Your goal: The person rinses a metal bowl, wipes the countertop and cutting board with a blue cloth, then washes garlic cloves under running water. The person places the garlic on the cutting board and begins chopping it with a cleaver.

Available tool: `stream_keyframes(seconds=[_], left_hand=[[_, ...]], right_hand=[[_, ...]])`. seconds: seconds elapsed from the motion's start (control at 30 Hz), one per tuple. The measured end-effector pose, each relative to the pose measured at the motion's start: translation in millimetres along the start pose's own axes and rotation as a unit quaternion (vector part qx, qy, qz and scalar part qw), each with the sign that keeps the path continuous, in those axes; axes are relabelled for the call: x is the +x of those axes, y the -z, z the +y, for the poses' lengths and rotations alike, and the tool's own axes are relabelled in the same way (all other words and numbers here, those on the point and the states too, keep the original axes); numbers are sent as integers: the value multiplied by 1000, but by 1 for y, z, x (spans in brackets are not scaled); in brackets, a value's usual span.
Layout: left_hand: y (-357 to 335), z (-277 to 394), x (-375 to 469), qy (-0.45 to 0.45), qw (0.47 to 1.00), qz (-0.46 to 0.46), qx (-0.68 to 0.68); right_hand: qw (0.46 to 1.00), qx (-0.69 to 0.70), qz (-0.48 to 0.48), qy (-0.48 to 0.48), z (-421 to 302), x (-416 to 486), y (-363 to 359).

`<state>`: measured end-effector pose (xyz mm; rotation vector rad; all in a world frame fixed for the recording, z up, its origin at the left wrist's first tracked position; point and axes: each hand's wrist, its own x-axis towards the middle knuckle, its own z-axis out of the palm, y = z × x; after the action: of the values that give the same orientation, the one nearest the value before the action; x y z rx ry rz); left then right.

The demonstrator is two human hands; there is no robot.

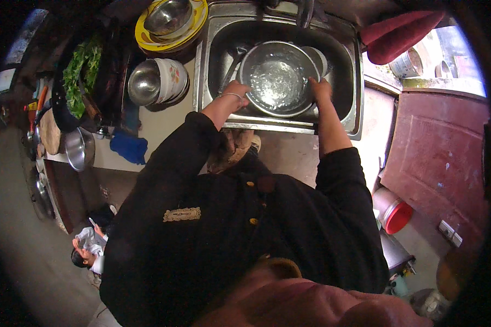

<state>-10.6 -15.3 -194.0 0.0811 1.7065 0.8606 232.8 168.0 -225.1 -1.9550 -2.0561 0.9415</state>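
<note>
A round steel basin (pixel 280 77) with water in it is held over the bowl of a stainless steel sink (pixel 347 102). My left hand (pixel 234 95), with a thin bracelet at the wrist, grips the basin's left rim. On the opposite rim my right hand (pixel 321 89) has its fingers closed. Partly behind the basin, at its right, a pale bowl (pixel 317 59) shows in the sink. A long-handled utensil (pixel 232 69) leans in the sink to the left of the basin; its lower part is hidden. The faucet (pixel 305 14) is beyond the basin.
Left of the sink stand stacked bowls (pixel 174 81) and yellow-rimmed plates (pixel 140 30) under a metal bowl. Farther left are a wok (pixel 60 96) with leafy greens, a blue cloth (pixel 129 147) and a steel pot (pixel 79 149). A person (pixel 89 247) is at the lower left.
</note>
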Motion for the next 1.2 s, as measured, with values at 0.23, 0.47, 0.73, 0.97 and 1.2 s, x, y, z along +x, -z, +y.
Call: stream_keyframes(seconds=[0.23, 0.47, 0.73, 0.97, 1.2], left_hand=[[-5, 16, -45, -33, 998, -13, -58], [-5, 37, -88, -41, 985, -70, -150], [-3, 45, -106, -8, 979, -76, -187], [1, 40, -116, -34, 979, -94, -177], [7, 39, -126, -93, 974, -105, -177]], right_hand=[[998, -23, -15, 52, -19, 2, 45], [996, 73, -38, 45, -39, -25, 98], [980, 168, -103, -36, -20, -24, 104], [975, 182, -108, -71, -27, -59, 124], [968, 239, -78, -24, -32, -79, 123]])
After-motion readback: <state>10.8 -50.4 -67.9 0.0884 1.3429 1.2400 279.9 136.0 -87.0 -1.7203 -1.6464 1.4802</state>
